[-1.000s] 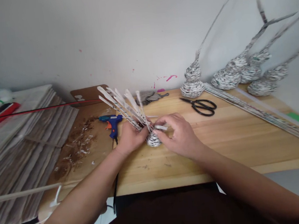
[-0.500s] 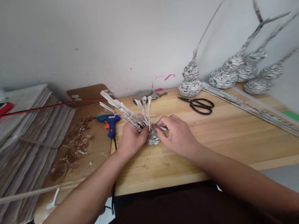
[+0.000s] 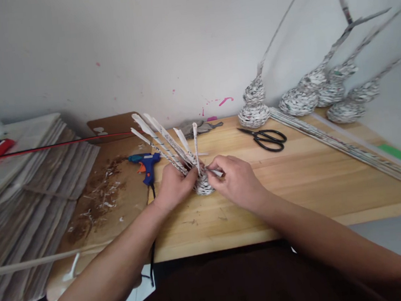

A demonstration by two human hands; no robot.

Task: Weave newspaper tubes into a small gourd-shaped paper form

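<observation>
A small woven piece of rolled newspaper (image 3: 204,186) stands on the wooden table (image 3: 296,184) between my hands. Several paper sticks (image 3: 166,142) fan up and to the left from it. My left hand (image 3: 173,186) is closed round the base of those sticks. My right hand (image 3: 233,180) pinches one short paper strip (image 3: 217,172) at the right side of the piece, fingers pressed together.
A blue glue gun (image 3: 147,162) lies left of my hands, its cord running off the front edge. Black scissors (image 3: 266,139) lie at the back. Finished woven paper figures (image 3: 256,107) and long paper rods (image 3: 345,146) line the right. Stacked newspapers (image 3: 24,196) fill the left.
The fan of sticks has tilted more upright and one stick now stands nearly vertical. My right hand has shifted slightly left, still pinching the strip.
</observation>
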